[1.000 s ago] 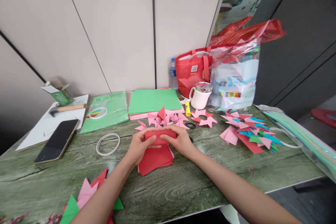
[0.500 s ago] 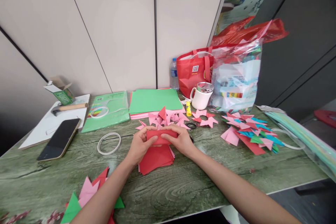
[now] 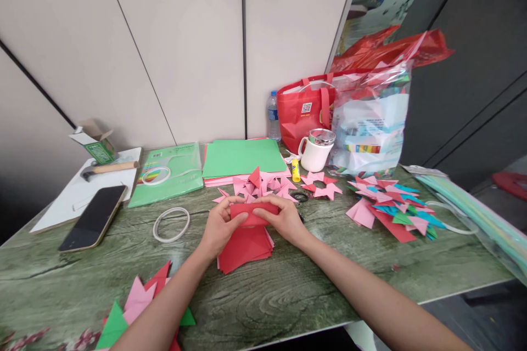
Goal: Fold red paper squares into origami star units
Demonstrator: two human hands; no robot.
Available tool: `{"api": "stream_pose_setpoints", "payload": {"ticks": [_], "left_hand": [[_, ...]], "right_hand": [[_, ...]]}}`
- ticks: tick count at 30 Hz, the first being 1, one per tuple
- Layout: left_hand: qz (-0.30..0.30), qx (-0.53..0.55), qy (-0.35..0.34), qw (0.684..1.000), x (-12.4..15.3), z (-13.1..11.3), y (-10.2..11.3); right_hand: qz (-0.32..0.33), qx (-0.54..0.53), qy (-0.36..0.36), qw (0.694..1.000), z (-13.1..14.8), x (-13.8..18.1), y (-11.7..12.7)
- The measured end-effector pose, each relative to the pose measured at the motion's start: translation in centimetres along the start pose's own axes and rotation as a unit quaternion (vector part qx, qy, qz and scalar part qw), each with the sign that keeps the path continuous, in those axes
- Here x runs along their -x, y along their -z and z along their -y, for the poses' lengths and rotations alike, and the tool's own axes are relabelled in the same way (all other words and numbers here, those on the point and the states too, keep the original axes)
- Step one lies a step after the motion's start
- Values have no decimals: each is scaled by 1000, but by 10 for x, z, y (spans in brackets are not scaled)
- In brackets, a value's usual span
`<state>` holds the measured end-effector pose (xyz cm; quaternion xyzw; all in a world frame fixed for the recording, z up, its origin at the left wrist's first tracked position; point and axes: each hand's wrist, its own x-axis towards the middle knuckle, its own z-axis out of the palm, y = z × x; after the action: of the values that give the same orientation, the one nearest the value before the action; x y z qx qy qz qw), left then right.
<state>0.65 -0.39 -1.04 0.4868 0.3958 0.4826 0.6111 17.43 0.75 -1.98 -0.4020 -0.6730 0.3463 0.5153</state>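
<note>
A folded red sheet of paper [image 3: 250,216] is pinched at its two ends, thumbs in front and fingers behind. My left hand [image 3: 222,226] closes on its left end, and my right hand [image 3: 286,220] closes on its right end. Just below lies a stack of red and pink paper [image 3: 245,251] on the table, its upper part hidden by the held sheet. Pink and red folded paper pieces [image 3: 267,184] lie right behind my hands. Under my left forearm are more folded pieces [image 3: 138,299] in pink, red and green.
Behind stand a green paper stack [image 3: 247,158], a glue stick [image 3: 295,170], a white mug [image 3: 316,152] and bags [image 3: 302,115]. A pile of folded paper [image 3: 389,203] lies right. At left are a tape ring [image 3: 171,225], a phone [image 3: 94,218] and a hammer [image 3: 111,168].
The red sheet's upper edge tilts slightly under my fingers. Both hands stay almost in the same place, still gripping it.
</note>
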Motion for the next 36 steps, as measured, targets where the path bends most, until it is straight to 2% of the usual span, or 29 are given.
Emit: {"api": "stream_pose_setpoints", "payload": {"ticks": [17, 24, 36], "left_hand": [[-17, -40, -27, 999, 1, -2, -2], [-44, -71, -52, 995, 0, -5, -4], [-37, -98, -52, 993, 0, -2, -3]], "right_hand": [[-4, -8, 0, 1000, 0, 0, -1], [-5, -18, -19, 1000, 2, 0, 0], [-34, -9, -36, 999, 2, 0, 1]]}}
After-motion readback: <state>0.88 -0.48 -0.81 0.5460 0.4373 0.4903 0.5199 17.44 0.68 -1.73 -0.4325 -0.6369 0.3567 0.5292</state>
